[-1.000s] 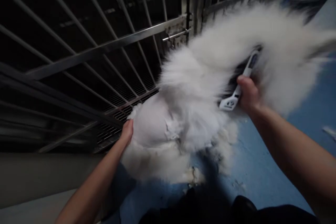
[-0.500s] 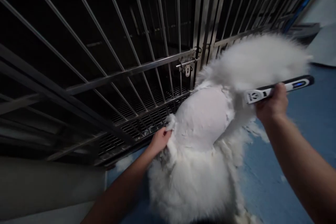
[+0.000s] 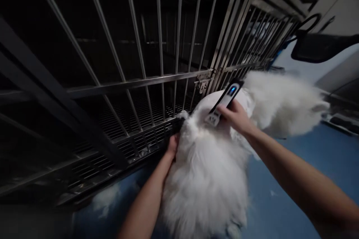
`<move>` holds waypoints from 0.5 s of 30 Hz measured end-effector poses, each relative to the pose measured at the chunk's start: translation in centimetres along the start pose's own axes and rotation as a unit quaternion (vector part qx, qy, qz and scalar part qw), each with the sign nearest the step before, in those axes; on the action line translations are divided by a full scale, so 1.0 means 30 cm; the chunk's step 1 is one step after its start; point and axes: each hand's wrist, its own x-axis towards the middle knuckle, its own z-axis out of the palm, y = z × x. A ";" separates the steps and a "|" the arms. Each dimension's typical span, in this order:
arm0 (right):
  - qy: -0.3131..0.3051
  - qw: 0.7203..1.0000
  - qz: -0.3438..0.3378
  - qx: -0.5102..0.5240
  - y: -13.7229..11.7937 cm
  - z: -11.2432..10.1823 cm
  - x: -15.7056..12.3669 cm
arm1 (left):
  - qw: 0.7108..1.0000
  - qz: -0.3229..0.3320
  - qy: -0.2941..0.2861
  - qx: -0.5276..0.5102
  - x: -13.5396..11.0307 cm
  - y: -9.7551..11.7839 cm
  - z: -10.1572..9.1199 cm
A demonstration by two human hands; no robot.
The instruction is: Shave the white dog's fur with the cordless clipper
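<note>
From here I see R hand (image 3: 237,116) curled round the clippers (image 3: 226,99) at 3 o'clock, against the white furry animal (image 3: 207,179), approx 3 to 6 o'clock. L hand (image 3: 173,144), 6 o'clock, is by its flank; can't tell how open. Barred cage (image 3: 127,85), 10 o'clock.

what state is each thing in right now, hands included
White-and-black handheld clippers: blue display lit, lower end at the coat
Fluffy white animal: partly clipped short, long-furred at both ends
Silver metal-barred cage door: appears shut
Loose white fur tuft: lying on blue floor
Right hand: gripping clippers
Left hand: against animal's side, fingers partly hidden
</note>
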 end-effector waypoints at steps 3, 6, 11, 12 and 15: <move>0.041 0.998 0.022 -0.051 -0.032 -0.035 0.063 | 0.999 0.014 -0.009 -0.028 0.006 0.015 0.072; -0.113 0.990 0.019 -0.077 -0.047 -0.031 -0.011 | 0.999 0.025 -0.017 -0.040 0.001 0.024 0.115; -0.195 0.978 -0.020 -0.072 -0.047 -0.045 -0.064 | 0.998 0.046 -0.034 -0.040 -0.002 0.036 0.150; -0.142 0.987 -0.020 -0.068 -0.047 -0.055 -0.032 | 0.997 0.052 -0.037 -0.038 -0.002 0.037 0.160; -0.035 0.996 -0.008 -0.077 -0.040 -0.086 0.042 | 0.996 0.065 -0.047 -0.024 -0.002 0.038 0.193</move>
